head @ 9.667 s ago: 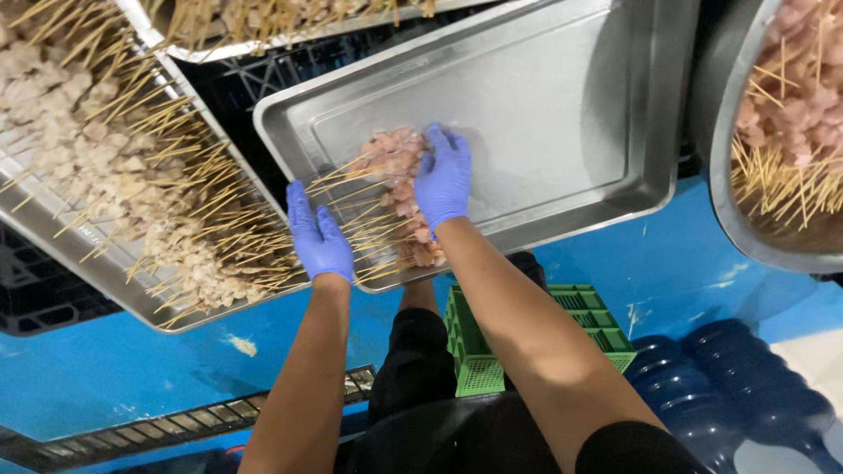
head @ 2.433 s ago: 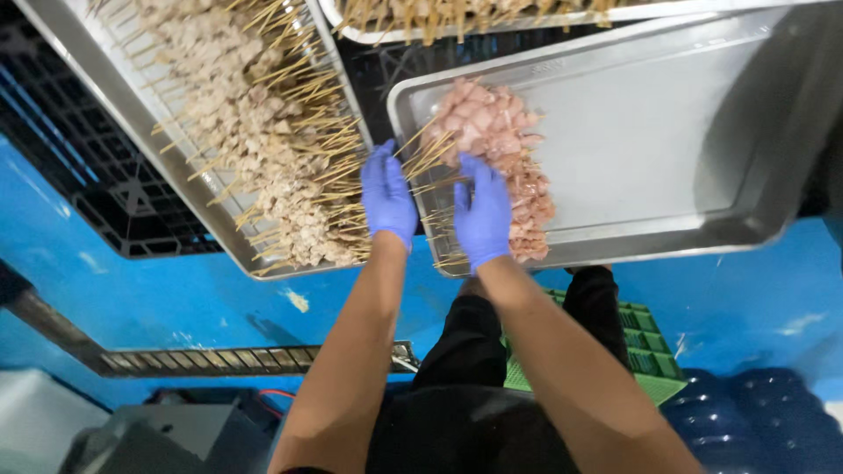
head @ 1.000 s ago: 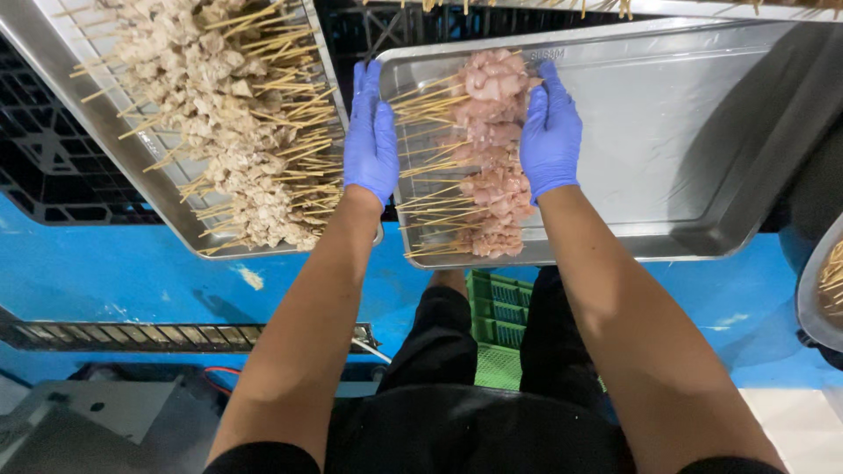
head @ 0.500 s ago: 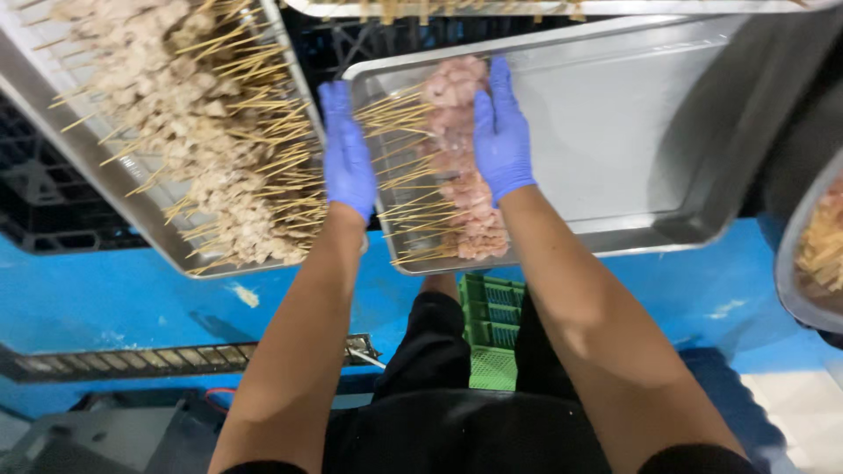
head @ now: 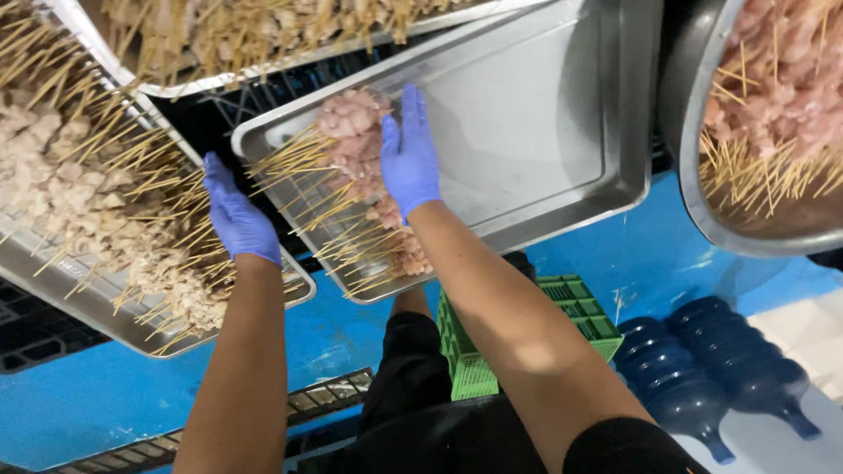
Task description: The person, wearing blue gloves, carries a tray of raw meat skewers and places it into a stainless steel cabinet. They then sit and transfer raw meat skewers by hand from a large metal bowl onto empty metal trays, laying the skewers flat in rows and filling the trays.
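Observation:
A row of raw meat skewers [head: 364,189] lies along the left end of a steel tray [head: 536,132]. My right hand [head: 408,154], in a blue glove, rests flat against the right side of that row, fingers straight. My left hand [head: 235,215], also gloved, sits by the wooden stick ends between this tray and a second steel tray [head: 61,285] on the left, which is piled with pale skewers [head: 105,193]. Neither hand grips anything that I can see.
A third tray of skewers [head: 263,35] sits at the top. A large round metal bowl [head: 702,175] of skewered meat is at the right. Below are a green plastic crate [head: 518,333], blue water bottles [head: 702,369] and a blue floor.
My view has shifted so the tray sits further right. My left hand has drawn away from the meat row toward the left tray; my right hand stays against the row.

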Demonstrator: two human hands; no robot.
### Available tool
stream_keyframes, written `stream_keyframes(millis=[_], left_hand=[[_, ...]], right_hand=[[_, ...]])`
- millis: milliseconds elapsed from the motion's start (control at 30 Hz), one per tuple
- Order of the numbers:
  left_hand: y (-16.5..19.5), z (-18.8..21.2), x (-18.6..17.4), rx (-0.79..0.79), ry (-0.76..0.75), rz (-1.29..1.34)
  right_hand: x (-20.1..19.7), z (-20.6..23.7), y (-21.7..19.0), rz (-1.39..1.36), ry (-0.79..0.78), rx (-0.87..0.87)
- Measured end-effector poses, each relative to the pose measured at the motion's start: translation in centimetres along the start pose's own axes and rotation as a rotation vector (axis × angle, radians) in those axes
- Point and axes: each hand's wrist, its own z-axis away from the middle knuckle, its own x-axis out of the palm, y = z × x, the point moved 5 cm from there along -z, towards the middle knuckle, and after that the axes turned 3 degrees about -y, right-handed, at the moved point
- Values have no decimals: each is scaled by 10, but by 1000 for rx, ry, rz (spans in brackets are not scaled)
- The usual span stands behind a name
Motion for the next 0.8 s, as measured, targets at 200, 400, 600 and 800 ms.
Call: stream_keyframes(millis=[200,400,600,800], left_hand=[[-34,11,9,-304,103,53],[-22,26,22,-268,36,226],[-17,26,28,-120,-87,116],[5,74,16,-125,134,-500]], right_hand=[[8,1,4,-8,32,-27],[3,2,15,143,102,15],[-8,6,9,-41,-45,0],[-142,50,-27,-21,-12,-241]])
